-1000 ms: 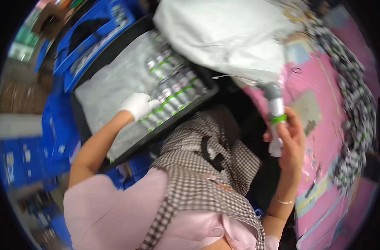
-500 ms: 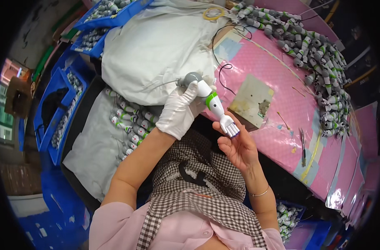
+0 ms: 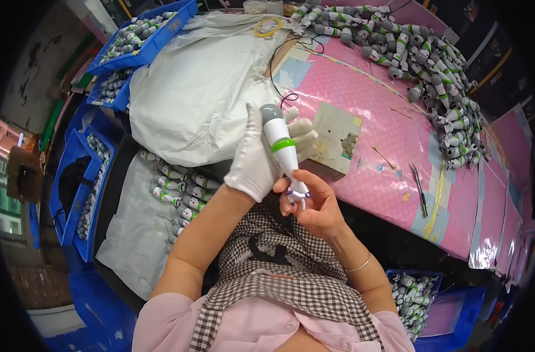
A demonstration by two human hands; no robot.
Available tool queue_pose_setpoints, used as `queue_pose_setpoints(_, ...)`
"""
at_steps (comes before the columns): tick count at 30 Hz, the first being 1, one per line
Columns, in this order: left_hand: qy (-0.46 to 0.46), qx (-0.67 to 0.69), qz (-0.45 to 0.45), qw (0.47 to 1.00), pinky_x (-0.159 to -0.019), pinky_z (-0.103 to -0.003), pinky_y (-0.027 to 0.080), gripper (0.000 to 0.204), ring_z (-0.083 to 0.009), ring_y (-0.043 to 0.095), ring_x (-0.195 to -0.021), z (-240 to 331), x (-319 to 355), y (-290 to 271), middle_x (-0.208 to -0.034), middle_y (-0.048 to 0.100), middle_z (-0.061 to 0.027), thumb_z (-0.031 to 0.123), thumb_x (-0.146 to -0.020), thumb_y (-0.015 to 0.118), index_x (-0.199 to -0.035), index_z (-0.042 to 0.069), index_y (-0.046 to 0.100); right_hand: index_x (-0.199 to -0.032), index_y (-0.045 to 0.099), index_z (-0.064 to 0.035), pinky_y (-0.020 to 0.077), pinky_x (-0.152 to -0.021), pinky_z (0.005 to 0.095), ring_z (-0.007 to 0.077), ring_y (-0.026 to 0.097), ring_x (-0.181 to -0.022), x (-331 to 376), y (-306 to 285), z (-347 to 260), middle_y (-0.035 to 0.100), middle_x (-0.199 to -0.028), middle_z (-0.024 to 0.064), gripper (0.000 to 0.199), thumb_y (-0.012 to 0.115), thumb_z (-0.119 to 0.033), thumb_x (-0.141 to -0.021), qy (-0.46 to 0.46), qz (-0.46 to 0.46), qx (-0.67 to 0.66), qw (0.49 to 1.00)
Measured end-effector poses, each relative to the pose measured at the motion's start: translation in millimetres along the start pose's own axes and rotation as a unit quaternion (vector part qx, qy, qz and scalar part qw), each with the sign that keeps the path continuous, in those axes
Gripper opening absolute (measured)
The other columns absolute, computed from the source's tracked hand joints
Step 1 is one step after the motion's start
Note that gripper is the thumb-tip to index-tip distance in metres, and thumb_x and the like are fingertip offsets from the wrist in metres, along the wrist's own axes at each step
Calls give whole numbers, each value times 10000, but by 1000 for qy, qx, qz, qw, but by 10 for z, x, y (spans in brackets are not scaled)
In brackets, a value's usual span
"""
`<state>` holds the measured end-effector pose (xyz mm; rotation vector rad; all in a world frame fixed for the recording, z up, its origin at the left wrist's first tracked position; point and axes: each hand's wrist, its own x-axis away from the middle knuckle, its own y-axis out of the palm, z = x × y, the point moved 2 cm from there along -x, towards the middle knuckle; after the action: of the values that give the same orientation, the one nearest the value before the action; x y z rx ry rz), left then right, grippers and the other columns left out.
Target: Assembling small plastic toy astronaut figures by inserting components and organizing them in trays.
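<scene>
Gloved left hand and bare right hand gripping a white handheld device, pink worktable lying beyond, blue bins standing alongside.

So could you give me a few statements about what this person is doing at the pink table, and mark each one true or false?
1. The left hand wears a white glove. True.
2. Both hands hold one white and grey handheld device with a green band. True: the gloved hand grips its body, and the bare right hand is at its narrow lower end.
3. The right hand is gloved too. False: it is bare, with a thin bracelet at the wrist.
4. The table mat is green. False: it is pink.
5. Many similar devices lie heaped along the far side of the table. True.
6. The blue crate at the upper left holds nothing. False: it holds more of the devices.
</scene>
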<state>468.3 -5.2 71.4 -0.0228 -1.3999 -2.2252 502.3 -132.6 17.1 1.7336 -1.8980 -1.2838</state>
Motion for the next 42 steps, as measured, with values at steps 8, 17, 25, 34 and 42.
queue_pose_setpoints(8,-67,-62,-108,990,-653,-332,491,591,-194,552,-729,-68,31,-81,-952,562,-71,541,-918,382,-1259,61,432,-1103,639,-85,468,-570,259,177,591,-672,-42,101,-292,612,-795,84,477,761,-11,-648,-121,18,623,773)
queue_pose_setpoints(17,-90,-161,-128,974,-505,-268,410,663,-124,500,-567,-307,116,-37,-754,537,-53,587,-927,244,-1212,30,461,-1144,555,59,467,-462,211,109,580,-505,93,-216,-977,660,-977,127,326,558,-164,-907,87,319,329,884)
queue_pose_setpoints(25,-295,-71,-75,950,-537,-278,442,705,-136,543,-591,-666,222,-120,-799,576,-73,613,-910,263,-1204,9,479,-1143,559,-17,563,-598,197,81,637,-653,147,-536,-1029,642,-1036,119,282,570,-151,-895,-60,410,33,910)
queue_pose_setpoints(34,-180,-457,-87,867,-494,-221,412,334,-81,497,-567,-744,297,76,-778,503,-18,180,-828,624,-1065,22,450,-883,676,-8,345,-455,188,50,484,-518,190,-692,-1148,643,-728,39,145,621,-131,-829,15,371,511,775)
queue_pose_setpoints(42,-152,-329,-88,928,-814,-336,510,406,-152,580,-928,-515,2,7,-984,576,-53,260,-886,602,-1182,7,484,-777,679,28,420,-526,243,95,529,-556,-57,-617,-1310,631,-653,72,149,630,-109,-744,47,221,738,636)
